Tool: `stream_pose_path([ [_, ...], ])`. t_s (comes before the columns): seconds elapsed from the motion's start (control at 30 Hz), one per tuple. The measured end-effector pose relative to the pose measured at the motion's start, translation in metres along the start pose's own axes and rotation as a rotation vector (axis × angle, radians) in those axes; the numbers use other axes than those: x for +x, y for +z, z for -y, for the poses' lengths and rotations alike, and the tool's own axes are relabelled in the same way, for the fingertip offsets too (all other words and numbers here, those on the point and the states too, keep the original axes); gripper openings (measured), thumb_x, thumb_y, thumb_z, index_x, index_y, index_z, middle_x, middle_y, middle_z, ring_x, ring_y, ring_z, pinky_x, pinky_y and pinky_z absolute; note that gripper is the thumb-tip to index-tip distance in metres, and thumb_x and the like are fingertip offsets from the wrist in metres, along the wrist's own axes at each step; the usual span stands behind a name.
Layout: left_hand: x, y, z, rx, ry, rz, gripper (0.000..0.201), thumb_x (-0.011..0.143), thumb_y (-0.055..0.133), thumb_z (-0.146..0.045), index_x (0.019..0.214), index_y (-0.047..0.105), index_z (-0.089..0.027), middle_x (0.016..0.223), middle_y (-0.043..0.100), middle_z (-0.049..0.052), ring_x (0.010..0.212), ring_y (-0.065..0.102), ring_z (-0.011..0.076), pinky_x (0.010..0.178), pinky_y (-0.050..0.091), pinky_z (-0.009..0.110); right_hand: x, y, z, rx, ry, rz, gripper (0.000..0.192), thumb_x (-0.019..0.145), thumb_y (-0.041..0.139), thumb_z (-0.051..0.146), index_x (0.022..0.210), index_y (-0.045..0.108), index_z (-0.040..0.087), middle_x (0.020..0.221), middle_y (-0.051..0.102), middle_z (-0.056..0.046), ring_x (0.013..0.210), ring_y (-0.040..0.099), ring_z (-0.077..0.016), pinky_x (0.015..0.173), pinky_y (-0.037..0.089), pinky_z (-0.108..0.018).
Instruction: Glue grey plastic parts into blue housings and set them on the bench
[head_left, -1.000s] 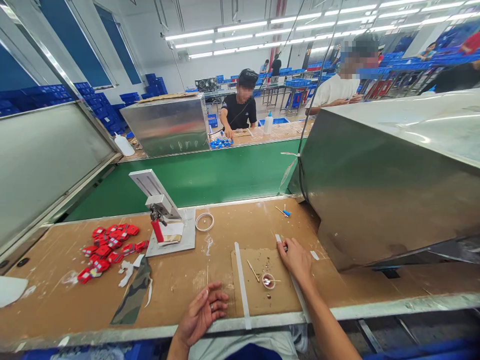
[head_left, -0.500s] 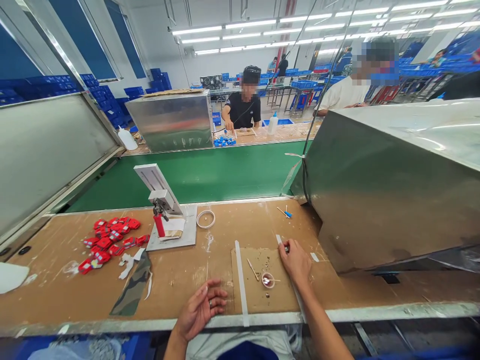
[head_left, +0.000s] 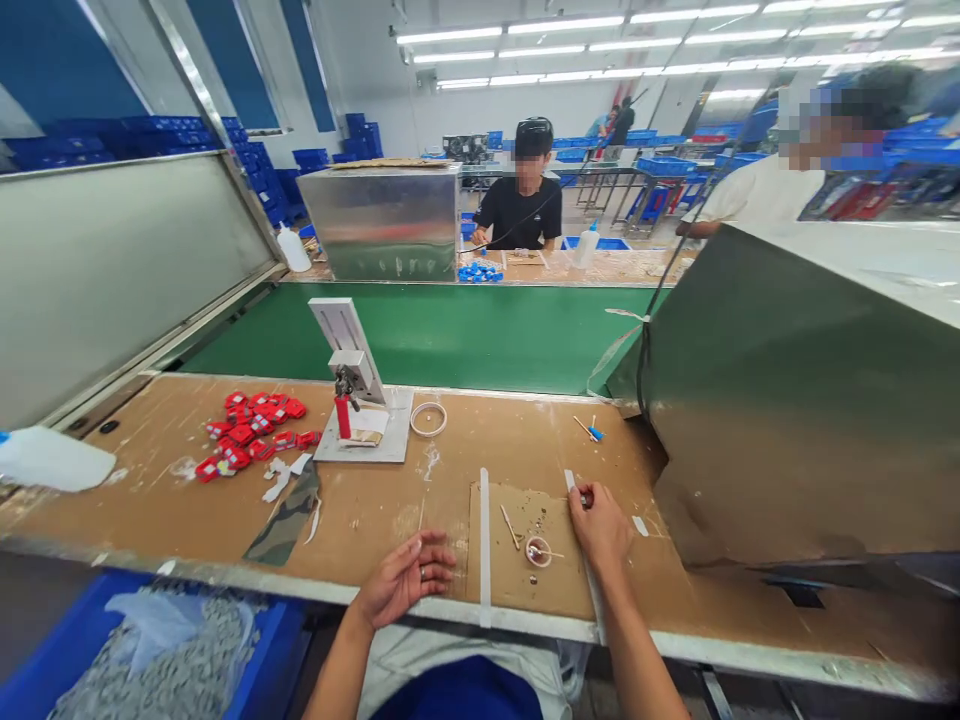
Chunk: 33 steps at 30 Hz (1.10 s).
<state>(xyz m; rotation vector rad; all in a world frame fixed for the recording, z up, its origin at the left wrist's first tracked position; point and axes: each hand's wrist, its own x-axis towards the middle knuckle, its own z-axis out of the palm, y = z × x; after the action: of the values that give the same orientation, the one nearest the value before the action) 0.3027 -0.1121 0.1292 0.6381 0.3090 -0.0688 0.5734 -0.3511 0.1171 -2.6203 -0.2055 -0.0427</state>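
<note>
Head | view panned left, hands stay | left hand (head_left: 405, 580) fingers loose | right hand (head_left: 600, 528) pinching small part (head_left: 586, 497)

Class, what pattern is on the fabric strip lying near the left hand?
Camouflage fabric strip, head view.

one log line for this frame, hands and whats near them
left hand: resting on bench, empty | right hand: pinching small dark part | near: glue cap, red parts

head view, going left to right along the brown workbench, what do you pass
white plastic bottle → red parts pile → small press on its plate → tape ring → left hand → white strip → small cup → right hand → steel hood
</note>
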Motion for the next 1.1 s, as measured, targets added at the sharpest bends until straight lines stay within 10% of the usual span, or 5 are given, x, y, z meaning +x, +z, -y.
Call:
stream_pose_path([
  [0.27,-0.014,0.010,0.005,0.245,0.125,-0.119,0.043,0.092,0.071,-0.044,0.126,0.065,-0.017,0.115,0.074,0.015,0.096,0.073,0.0233,0.085,0.053,0.036,0.000,-0.008,-0.029,0.193,-0.131,0.091,0.049,0.089,0.045,0.060,0.099,0.064,0.016,0.094,0.067,-0.010,0.083,0.062,-0.0251,0.074,0.045,-0.036],
  [0.47,-0.040,-0.015,-0.080,1.334,0.501,-1.012,0.035,0.099,0.045,-0.037,0.115,0.068,-0.017,0.111,0.072,0.014,0.106,0.068,0.0273,0.096,0.054,0.043,-0.026,-0.014,-0.077,0.387,-0.166,0.083,0.058,0.083,0.050,0.067,0.101,0.064,0.014,0.096,0.065,-0.012,0.089,0.063,-0.0290,0.084,0.050,-0.045],
  [0.57,-0.046,-0.039,-0.122,1.501,0.506,-1.272,0.040,0.093,0.048,-0.026,0.126,0.064,-0.011,0.135,0.061,0.022,0.133,0.052,0.0375,0.117,0.036,0.059,-0.043,-0.012,-0.077,0.246,-0.215,-0.030,0.053,0.085,0.046,0.063,0.096,0.068,0.016,0.100,0.063,-0.015,0.099,0.060,-0.0336,0.090,0.048,-0.049],
  [0.87,-0.019,-0.073,-0.100,1.788,0.041,-1.291,0.064,0.100,0.046,-0.041,0.157,0.041,-0.012,0.168,0.028,0.021,0.156,0.022,0.0432,0.122,0.028,0.064,-0.042,-0.009,-0.066,0.177,-0.247,-0.070,0.049,0.089,0.045,0.057,0.094,0.071,0.016,0.106,0.066,-0.015,0.097,0.063,-0.0320,0.085,0.049,-0.045],
  [1.1,-0.029,-0.092,-0.091,1.805,0.059,-1.389,0.062,0.103,0.037,-0.043,0.159,0.039,-0.016,0.170,0.026,0.017,0.157,0.023,0.0392,0.125,0.024,0.061,-0.043,-0.011,-0.063,0.174,-0.280,-0.086,0.047,0.089,0.046,0.055,0.092,0.072,0.016,0.103,0.065,-0.014,0.097,0.063,-0.0310,0.087,0.048,-0.044],
])
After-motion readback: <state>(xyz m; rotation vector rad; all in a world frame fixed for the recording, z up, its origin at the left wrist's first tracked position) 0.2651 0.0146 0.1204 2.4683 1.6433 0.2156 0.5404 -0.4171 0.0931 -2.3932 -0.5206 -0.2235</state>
